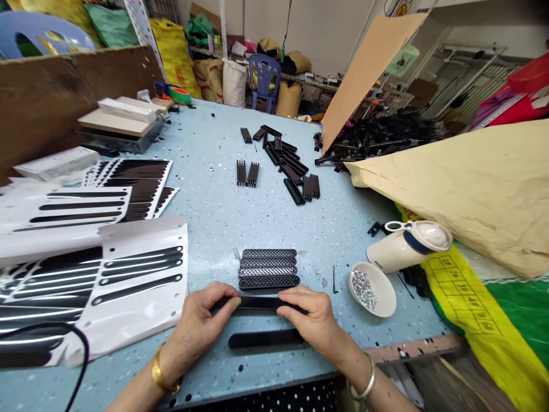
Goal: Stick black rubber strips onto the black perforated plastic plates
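I hold a flat black strip [259, 303] between both hands, low over the pale blue tabletop [214, 206] and close to its near edge. My left hand [201, 320] pinches the strip's left end with the fingers [225, 293] closed over its top. My right hand [311, 320] grips the right end the same way, fingers curled down on it. The strip lies level, running left to right.

Just below my hands, a second black strip [266, 339] lies flat on the tabletop. Just beyond the held strip sits a stack of four black perforated strips [269, 268], side by side and touching one another.

To my right stands a small white bowl [372, 289] with tiny silvery bits in it, and beside it a white lidded jug [407, 243] lies tipped on its side. To my left are white sheets [141, 274] bearing long black shapes. Farther back, a loose scatter of black ribbed pieces [287, 163] lies on the tabletop, well apart from my hands.
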`<action>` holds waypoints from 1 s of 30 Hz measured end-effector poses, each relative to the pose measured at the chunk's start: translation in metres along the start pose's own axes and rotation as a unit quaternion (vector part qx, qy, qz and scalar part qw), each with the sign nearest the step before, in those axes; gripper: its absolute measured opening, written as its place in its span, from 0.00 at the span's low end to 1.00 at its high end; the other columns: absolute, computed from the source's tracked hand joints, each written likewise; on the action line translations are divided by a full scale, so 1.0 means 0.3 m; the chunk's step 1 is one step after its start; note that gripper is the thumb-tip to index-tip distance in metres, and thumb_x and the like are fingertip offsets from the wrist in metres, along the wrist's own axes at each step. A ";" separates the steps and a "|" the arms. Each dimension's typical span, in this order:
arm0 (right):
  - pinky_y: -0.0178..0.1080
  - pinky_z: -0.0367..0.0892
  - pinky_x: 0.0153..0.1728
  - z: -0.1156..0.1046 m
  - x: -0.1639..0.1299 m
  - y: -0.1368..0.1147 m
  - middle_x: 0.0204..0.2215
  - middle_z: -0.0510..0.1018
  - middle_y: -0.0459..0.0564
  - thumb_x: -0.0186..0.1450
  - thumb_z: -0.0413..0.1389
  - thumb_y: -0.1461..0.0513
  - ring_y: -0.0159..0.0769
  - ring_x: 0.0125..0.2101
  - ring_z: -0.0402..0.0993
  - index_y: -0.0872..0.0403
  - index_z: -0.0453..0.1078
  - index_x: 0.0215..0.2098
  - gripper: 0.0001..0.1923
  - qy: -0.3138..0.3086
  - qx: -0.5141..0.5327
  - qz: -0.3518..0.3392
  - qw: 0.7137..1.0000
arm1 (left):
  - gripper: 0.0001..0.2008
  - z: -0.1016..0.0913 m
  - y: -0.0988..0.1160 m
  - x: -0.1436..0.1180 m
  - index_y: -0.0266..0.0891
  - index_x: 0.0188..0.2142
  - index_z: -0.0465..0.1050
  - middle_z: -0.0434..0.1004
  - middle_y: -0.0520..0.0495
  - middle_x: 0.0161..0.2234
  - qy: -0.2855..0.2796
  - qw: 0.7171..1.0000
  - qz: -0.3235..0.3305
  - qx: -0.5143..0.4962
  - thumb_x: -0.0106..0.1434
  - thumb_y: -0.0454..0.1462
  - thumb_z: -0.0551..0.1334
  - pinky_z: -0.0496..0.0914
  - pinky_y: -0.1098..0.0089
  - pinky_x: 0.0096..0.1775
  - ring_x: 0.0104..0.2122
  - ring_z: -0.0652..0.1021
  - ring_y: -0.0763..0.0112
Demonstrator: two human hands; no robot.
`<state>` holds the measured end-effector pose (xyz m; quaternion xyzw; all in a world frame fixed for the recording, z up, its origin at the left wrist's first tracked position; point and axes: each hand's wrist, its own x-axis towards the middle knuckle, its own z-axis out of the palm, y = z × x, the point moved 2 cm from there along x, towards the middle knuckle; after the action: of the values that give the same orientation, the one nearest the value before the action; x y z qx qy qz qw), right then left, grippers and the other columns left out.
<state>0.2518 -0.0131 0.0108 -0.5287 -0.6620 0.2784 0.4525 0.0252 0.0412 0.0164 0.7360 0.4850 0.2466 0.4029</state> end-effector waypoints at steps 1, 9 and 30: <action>0.41 0.77 0.35 0.000 -0.001 0.002 0.32 0.83 0.50 0.61 0.62 0.64 0.38 0.33 0.80 0.51 0.80 0.39 0.08 0.000 0.007 0.003 1.000 | 0.11 -0.001 0.000 0.000 0.41 0.31 0.76 0.80 0.51 0.29 -0.002 1.000 -0.003 0.000 0.63 0.41 0.57 0.71 0.68 0.34 0.30 0.78 0.68; 0.41 0.76 0.38 -0.009 -0.005 0.004 0.35 0.83 0.50 0.64 0.58 0.65 0.37 0.35 0.79 0.50 0.78 0.43 0.11 -0.022 0.014 -0.009 1.000 | 0.11 -0.005 -0.001 0.003 0.41 0.31 0.76 0.80 0.51 0.29 -0.005 1.000 0.001 0.004 0.63 0.42 0.57 0.72 0.68 0.34 0.30 0.79 0.68; 0.39 0.68 0.27 -0.076 -0.025 0.020 0.32 0.80 0.53 0.48 0.64 0.67 0.39 0.30 0.75 0.58 0.77 0.39 0.18 0.002 0.006 0.131 0.991 | 0.14 0.002 -0.039 -0.001 0.42 0.41 0.76 0.81 0.47 0.37 -0.004 0.998 0.036 0.045 0.59 0.46 0.63 0.74 0.63 0.40 0.37 0.80 0.62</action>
<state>0.2752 -0.0211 0.0135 -0.6089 -0.5841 0.3381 0.4168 0.0197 0.0432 0.0063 0.7712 0.4671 0.2361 0.3624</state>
